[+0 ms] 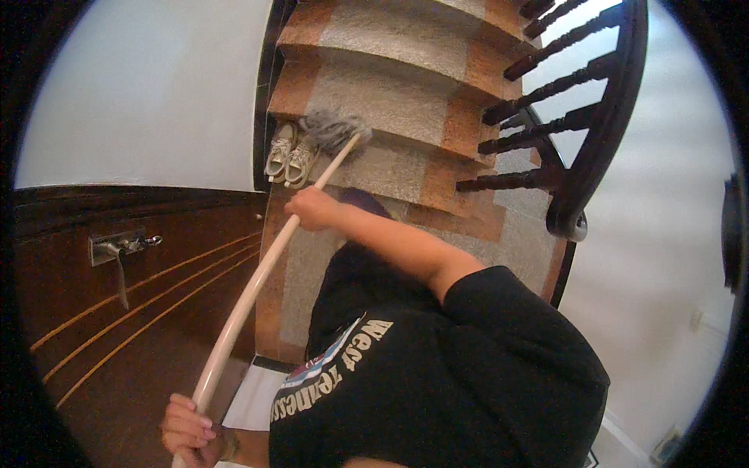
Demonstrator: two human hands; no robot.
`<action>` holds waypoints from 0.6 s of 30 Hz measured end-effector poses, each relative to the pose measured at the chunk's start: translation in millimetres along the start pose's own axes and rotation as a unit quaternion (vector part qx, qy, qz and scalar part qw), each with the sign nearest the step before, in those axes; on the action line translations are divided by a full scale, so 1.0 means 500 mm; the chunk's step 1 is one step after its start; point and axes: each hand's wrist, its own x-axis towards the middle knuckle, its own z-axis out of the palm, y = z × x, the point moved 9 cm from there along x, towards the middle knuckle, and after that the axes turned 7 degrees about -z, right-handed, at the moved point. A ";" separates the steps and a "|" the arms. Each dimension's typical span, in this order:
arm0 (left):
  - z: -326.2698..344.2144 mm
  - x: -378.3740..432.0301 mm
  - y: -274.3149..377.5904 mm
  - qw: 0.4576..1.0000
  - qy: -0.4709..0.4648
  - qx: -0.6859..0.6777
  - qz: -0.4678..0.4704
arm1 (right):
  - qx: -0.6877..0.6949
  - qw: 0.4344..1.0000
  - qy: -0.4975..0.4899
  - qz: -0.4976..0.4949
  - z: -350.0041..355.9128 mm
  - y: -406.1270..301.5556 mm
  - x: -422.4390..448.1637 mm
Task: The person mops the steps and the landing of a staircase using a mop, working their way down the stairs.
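Observation:
A string mop with a pale wooden handle (251,286) crosses the view diagonally. My right hand (313,207) is closed around the handle partway down, and my left hand (190,430) grips it near the lower left edge of the view. The grey mop head (336,130) lies against a stair edge, just right of a pair of light sneakers (291,157) that stand on a step by the wall. Stone stair treads (389,167), beige with reddish-brown bands, surround the mop head. My black T-shirt hides part of the floor.
A dark wooden banister (608,126) with turned balusters borders the stairs on the right. On the left is a dark brown door (169,327) with a metal handle (121,275) and a key in its lock. White walls stand on both sides.

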 end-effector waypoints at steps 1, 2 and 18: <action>0.009 0.004 -0.019 1.000 -0.014 0.005 0.008 | -0.019 0.999 -0.024 0.010 0.027 0.014 0.000; 0.021 -0.007 -0.034 0.998 0.033 0.040 0.022 | -0.002 0.999 -0.040 0.010 0.052 0.011 -0.002; 0.223 0.001 -0.390 0.946 0.016 -0.159 -0.281 | 0.007 0.911 -0.019 0.411 0.142 0.301 -0.418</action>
